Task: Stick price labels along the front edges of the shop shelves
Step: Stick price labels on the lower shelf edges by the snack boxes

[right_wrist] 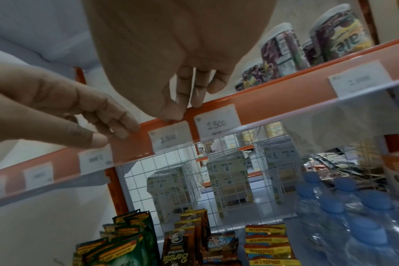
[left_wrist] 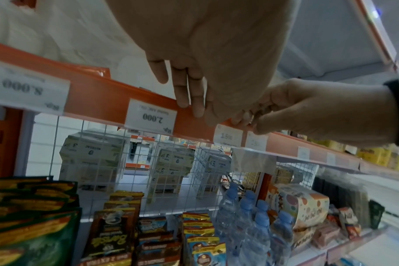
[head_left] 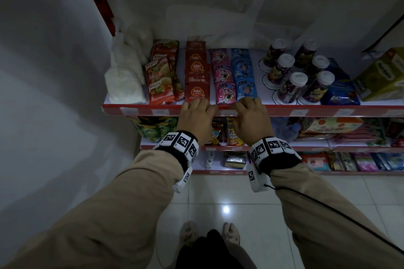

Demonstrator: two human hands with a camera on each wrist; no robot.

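- Standing at a shop shelf unit, looking down at 2 hands reaching to the red front edge of the shelf at chest level.
- Left hand resting fingertips on top of the strip, fingers nearly straight and held close together, pinching nothing.
- Right hand pinching the top of a white price label reading 1.500 between thumb and fingertips, holding it against the strip.
- Sitting just right of it, a second 1.500 label; just left of the left hand, a 2.000 label; further left, an 8.000 label.
- Lying flat on the shelf above the strip, red ABC sachets, pink and blue Top sachets and white-lidded jars.
- Showing on the shelf below, blue-capped water bottles and snack packets, with a wire grid behind.
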